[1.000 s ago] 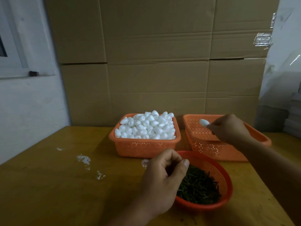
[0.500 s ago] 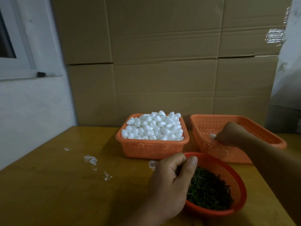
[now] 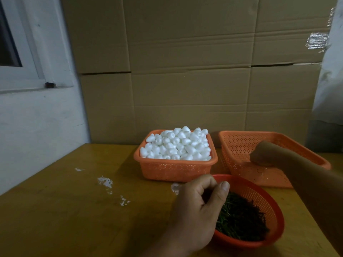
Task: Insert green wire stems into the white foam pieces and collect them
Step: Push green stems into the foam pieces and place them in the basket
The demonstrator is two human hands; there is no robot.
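Yellow wooden counter (image 3: 55, 210), white flecks on it. Square orange basket (image 3: 175, 170) heaped with white foam pieces (image 3: 177, 144), set against cardboard boxes (image 3: 185, 71). Beside it, a second orange basket (image 3: 239, 145); right hand (image 3: 262, 154) reaches down inside, fingers curled, what it holds hidden. Nearer, a round red basket (image 3: 259, 193) of green wire stems (image 3: 241, 221); left hand (image 3: 198, 210) at its rim, thumb and fingers curled together, contents hidden.
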